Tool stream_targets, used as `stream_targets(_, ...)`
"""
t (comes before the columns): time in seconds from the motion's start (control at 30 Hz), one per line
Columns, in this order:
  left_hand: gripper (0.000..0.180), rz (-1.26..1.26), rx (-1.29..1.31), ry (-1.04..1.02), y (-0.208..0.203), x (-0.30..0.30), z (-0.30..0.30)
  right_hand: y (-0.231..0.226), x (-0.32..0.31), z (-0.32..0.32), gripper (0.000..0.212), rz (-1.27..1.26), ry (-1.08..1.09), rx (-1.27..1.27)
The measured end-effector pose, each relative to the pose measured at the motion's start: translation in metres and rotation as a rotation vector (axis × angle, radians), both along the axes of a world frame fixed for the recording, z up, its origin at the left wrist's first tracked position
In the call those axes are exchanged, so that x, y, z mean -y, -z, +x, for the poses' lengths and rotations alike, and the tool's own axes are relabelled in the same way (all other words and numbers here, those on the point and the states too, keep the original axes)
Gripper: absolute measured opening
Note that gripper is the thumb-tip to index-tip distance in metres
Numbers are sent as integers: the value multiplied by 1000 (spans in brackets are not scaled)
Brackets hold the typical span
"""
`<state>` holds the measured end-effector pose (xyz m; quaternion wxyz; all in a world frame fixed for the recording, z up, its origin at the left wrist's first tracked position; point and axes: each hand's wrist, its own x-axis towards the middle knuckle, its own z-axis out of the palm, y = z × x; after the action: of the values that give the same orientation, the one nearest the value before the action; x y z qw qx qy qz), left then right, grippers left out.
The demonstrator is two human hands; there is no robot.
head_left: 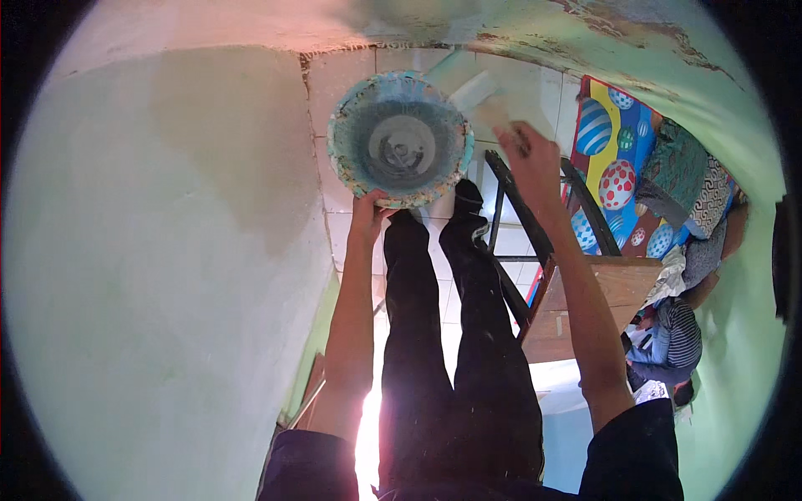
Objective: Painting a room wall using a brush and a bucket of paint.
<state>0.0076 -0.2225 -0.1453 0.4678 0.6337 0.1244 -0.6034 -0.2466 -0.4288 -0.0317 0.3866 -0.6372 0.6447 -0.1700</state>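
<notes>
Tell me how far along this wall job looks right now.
Done: the broad pale wall on the left looks smoothly and evenly coated. In hand: the left hand grips the rim of a round pan with grey mix inside, and the right hand holds a flat pale blade, blurred. Left: the flaking strip at upper right looks untreated.

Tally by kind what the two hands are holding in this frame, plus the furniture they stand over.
Bowls: 1, round bowl in left hand
Flat blades: 1, pale trowel-like blade in right hand
Stepladders: 1, dark stepladder
Wooden tables: 1, wooden table
Total: 4
</notes>
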Motion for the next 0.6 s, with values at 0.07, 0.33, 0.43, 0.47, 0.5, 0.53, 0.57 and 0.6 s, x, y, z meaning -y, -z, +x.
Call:
stream_targets(0.07, 40, 4, 123, 87, -25, 8, -14, -21, -8, 2, 33, 95, -308, 17)
stream_targets(0.33, 49, 63, 282, 234, -107, 5, -17, 35, -21, 88, 24, 83, -923, -255)
stream_targets(0.43, 49, 54, 306, 250, -136, 8, -21, 66, -30, 119, 19, -31, -1088, -245)
stream_targets(0.47, 49, 47, 313, 257, -145, 10, -21, 77, -34, 128, 19, -74, -1105, -225)
stream_targets(0.5, 49, 49, 317, 260, -152, 9, -20, 81, -39, 137, 19, -113, -1126, -202)
stream_targets(0.53, 50, 54, 310, 289, -158, 10, -20, 86, -41, 145, 19, -111, -1122, -202)
stream_targets(0.57, 51, 62, 308, 318, -166, 9, -18, 87, -44, 156, 20, -52, -1195, -214)
stream_targets(0.6, 51, 64, 309, 322, -172, 9, -17, 88, -46, 162, 21, 10, -1266, -229)
